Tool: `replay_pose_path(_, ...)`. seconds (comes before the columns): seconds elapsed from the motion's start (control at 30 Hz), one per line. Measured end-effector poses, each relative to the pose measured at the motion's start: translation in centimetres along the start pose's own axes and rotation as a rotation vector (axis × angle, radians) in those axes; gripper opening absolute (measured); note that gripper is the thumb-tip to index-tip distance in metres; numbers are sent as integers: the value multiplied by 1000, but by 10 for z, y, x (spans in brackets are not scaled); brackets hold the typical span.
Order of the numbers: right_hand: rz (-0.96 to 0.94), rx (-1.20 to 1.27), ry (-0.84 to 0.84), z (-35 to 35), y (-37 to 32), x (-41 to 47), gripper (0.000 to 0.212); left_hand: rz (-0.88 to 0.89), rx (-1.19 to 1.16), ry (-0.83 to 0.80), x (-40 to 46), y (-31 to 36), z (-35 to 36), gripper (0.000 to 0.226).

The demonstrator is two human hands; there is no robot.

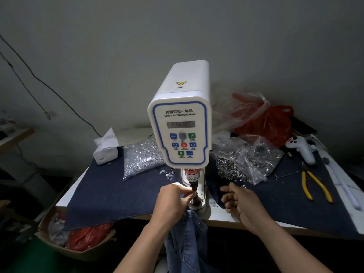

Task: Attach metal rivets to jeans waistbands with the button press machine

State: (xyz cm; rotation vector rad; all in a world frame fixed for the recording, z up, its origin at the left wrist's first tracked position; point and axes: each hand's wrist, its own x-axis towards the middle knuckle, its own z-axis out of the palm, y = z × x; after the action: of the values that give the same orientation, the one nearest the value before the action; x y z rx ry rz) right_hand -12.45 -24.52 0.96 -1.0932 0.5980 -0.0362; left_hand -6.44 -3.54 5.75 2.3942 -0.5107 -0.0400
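The white servo button machine stands mid-table, its punch pointing down at the lower die. Blue jeans hang off the table's front edge below the die. My left hand is at the die with fingertips pinched together right under the punch; what they pinch is too small to see. My right hand hovers over the dark denim cloth to the right of the machine, fingers loosely curled and holding nothing visible. A few loose rivets lie just beyond it.
A clear bag of silver rivet parts lies left of the machine, a tissue box beyond it. Bags of dark eyelets and red bags lie right. Yellow pliers and a white controller sit far right. A cardboard box stands below left.
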Motion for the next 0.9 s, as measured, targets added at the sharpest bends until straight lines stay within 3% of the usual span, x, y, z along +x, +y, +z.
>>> replay_pose_path(0.27, -32, -38, -15, 1, 1, -3, 33, -50, -121, 19, -7, -6, -3, 9)
replay_pose_path(0.37, -156, -238, -57, 4, 4, -14, 24, -155, -372, 48, -16, -11, -4, 20)
replay_pose_path(0.47, -330, -516, -260, 13, 4, -40, 11, -302, -627, 9, -23, -9, -7, 23)
replay_pose_path(0.53, -400, -643, -441, 23, 1, -57, 16, -315, -682, -14, -23, -5, -10, 26)
replay_pose_path(0.6, -458, -783, -510, 32, 0, -66, 18, -303, -734, -18, -23, -3, -13, 28)
replay_pose_path(0.77, -580, -956, -334, 31, 4, -70, 14, -234, -813, -29, -27, -1, -17, 24)
replay_pose_path(0.9, -724, -1011, -303, 27, 14, -74, 14, -161, -850, -85, -32, 2, -19, 32)
